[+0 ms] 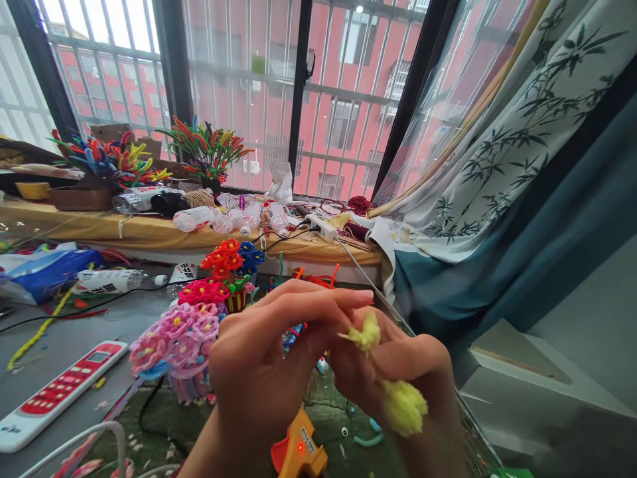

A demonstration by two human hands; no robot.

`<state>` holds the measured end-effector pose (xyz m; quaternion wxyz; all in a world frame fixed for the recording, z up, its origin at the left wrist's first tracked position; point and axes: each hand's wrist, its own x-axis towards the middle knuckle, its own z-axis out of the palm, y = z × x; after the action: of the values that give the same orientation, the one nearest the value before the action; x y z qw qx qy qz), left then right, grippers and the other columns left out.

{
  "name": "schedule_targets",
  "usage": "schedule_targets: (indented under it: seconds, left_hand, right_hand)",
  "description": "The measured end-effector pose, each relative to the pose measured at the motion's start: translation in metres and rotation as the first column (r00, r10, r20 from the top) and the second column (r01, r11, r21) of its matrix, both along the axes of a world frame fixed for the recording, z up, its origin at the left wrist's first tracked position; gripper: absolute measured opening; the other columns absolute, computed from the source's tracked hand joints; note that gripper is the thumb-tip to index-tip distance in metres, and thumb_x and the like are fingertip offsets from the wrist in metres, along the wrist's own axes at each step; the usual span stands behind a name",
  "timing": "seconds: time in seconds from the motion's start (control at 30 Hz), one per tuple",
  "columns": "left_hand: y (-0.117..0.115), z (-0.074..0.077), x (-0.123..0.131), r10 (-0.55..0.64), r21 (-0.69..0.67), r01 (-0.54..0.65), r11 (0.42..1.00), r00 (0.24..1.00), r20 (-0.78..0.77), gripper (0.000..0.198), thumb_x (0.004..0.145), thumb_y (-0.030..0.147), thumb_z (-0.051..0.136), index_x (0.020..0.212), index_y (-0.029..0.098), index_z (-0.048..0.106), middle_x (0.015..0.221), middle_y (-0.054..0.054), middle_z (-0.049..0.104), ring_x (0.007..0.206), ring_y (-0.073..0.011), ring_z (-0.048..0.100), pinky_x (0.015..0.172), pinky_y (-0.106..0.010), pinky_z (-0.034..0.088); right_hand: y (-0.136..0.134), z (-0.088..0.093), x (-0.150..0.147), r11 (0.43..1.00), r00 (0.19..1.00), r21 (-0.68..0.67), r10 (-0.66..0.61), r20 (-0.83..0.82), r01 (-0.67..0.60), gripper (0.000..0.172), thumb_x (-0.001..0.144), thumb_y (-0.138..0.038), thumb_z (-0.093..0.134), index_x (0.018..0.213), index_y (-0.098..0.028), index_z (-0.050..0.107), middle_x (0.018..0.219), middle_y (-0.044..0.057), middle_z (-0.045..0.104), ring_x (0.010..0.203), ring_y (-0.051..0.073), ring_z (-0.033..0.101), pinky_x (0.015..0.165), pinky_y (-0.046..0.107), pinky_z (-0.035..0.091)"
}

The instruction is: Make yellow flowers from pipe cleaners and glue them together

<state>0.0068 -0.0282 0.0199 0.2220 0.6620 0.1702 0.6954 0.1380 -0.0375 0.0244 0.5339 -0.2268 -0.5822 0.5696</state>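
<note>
My left hand point(263, 358) and my right hand point(398, 372) meet in the lower middle of the head view. Both pinch a fuzzy yellow pipe cleaner point(368, 334). Its upper tuft sticks out between the fingertips. A second yellow tuft point(404, 406) hangs below my right hand. The fingers of both hands are closed around the piece. Just beneath the hands lies an orange glue gun point(298, 451) with a small red light on.
Pipe-cleaner flowers, pink point(174, 338) and red and blue point(231, 260), stand left of the hands. A red-and-white remote point(60, 392) lies at the left. The cluttered window ledge point(149, 229) holds bottles and more flower bunches point(206, 149). A curtain point(522, 166) hangs on the right.
</note>
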Motion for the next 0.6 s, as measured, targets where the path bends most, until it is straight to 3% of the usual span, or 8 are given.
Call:
schedule_targets:
  seconds: [0.03,0.1,0.23,0.37,0.47,0.6]
  left_hand:
    - [0.000,0.002,-0.003,-0.039,-0.002,0.039,0.999,0.999,-0.031,0.015,0.088,0.011,0.069,0.083,0.024,0.070,0.094,0.000,0.081,0.076,-0.0166,0.075,0.064,-0.028,0.061]
    - [0.001,0.005,-0.011,-0.105,0.022,0.109,0.994,0.987,-0.125,0.017,0.087,0.009,0.069,0.082,0.025,0.070,0.092,0.001,0.081,0.073,-0.0153,0.074,0.059,-0.025,0.059]
    - [0.006,0.011,-0.025,-0.061,0.079,0.093,0.992,0.939,-0.338,0.020,0.087,0.006,0.066,0.083,0.025,0.070,0.089,0.000,0.081,0.072,-0.0147,0.073,0.058,-0.023,0.056]
    - [0.011,0.016,-0.032,0.049,0.145,0.018,0.989,0.894,-0.445,0.019,0.088,0.006,0.063,0.079,0.022,0.066,0.084,-0.002,0.079,0.071,-0.0136,0.071,0.063,-0.023,0.056]
    - [0.013,0.020,-0.035,0.180,0.303,-0.027,0.953,0.853,-0.491,0.019,0.086,0.002,0.062,0.083,0.020,0.065,0.086,-0.002,0.077,0.076,-0.0128,0.068,0.070,-0.022,0.055]
    - [0.015,0.021,-0.036,0.337,0.434,-0.124,0.892,0.823,-0.458,0.023,0.083,-0.006,0.058,0.082,0.017,0.064,0.082,-0.001,0.070,0.073,-0.0120,0.061,0.069,-0.023,0.051]
  right_hand:
    - [0.001,-0.002,0.003,0.973,0.979,-0.141,0.169,-0.115,-0.185,0.022,0.064,-0.038,0.074,0.055,-0.021,0.064,0.044,-0.003,0.044,0.036,0.008,0.027,0.036,0.023,0.025]
    - [0.002,-0.005,0.008,0.909,0.935,-0.253,0.277,-0.222,-0.330,0.015,0.057,-0.032,0.079,0.060,-0.020,0.071,0.046,-0.003,0.050,0.038,0.008,0.033,0.039,0.022,0.029]
    - [0.002,-0.010,0.017,0.924,0.984,-0.344,0.139,-0.112,-0.169,0.021,0.050,-0.030,0.087,0.056,-0.017,0.072,0.046,-0.003,0.050,0.040,0.007,0.035,0.041,0.023,0.024]
    - [-0.007,-0.006,0.018,0.981,0.975,-0.140,-0.107,0.193,0.135,0.019,0.064,-0.029,0.083,0.061,-0.016,0.070,0.050,-0.004,0.047,0.047,0.008,0.037,0.045,0.023,0.026]
    - [-0.014,0.002,0.014,0.937,0.874,0.058,-0.343,0.344,0.345,0.024,0.071,-0.025,0.077,0.057,-0.017,0.060,0.051,-0.005,0.043,0.050,0.008,0.035,0.046,0.023,0.025]
    - [-0.017,0.007,0.012,0.884,0.766,0.269,-0.466,0.444,0.382,0.025,0.079,-0.024,0.066,0.057,-0.018,0.054,0.052,-0.004,0.044,0.052,0.009,0.037,0.047,0.025,0.026]
